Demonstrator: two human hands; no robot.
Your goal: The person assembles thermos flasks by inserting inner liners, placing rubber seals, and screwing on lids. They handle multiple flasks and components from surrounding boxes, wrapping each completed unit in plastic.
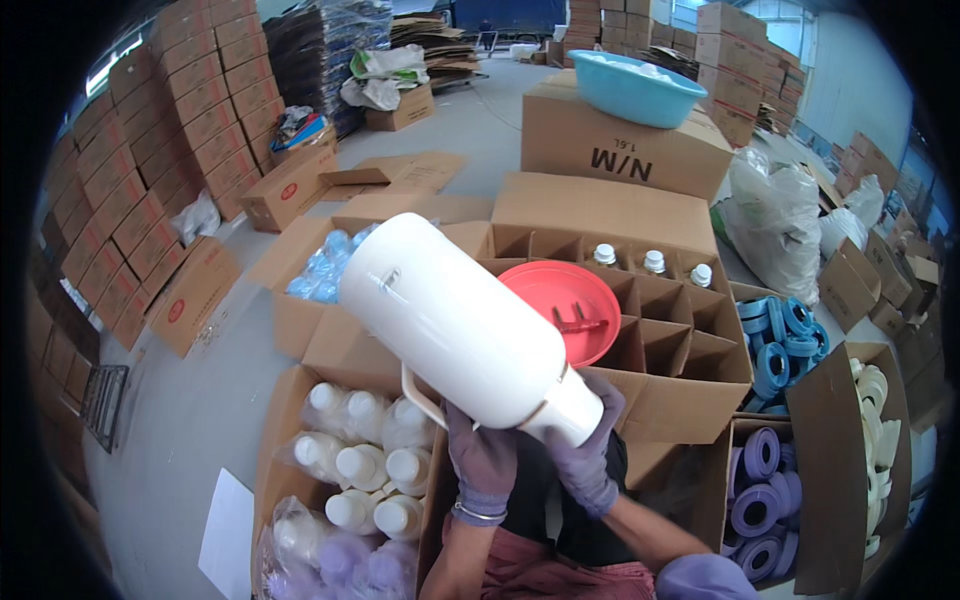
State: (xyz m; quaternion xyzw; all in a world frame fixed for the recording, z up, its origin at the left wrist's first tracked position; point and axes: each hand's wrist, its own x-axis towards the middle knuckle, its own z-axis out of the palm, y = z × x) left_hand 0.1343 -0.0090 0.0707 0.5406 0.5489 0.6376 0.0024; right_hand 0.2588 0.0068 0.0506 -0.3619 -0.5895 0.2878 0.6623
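A large white thermos jug [450, 320] lies tilted across the middle of the view, its base up and to the left and its capped end down and to the right. My left hand [482, 460], in a purple-grey glove, is closed around the jug near its handle [418, 396]. My right hand [590, 468], gloved alike, grips the white cap end [572, 405], the fingers partly hidden. Behind the jug, a red plastic basin [598, 285] with small dark-red pieces in it sits on a divided carton [680, 400].
Bagged white jugs [365, 465] fill a carton at lower left. Light-blue bagged parts [325, 265] lie beyond it. To the right are cartons of blue rings [775, 360], purple rings [757, 510] and cream parts [875, 430]. A blue tub [640, 95] tops a far box.
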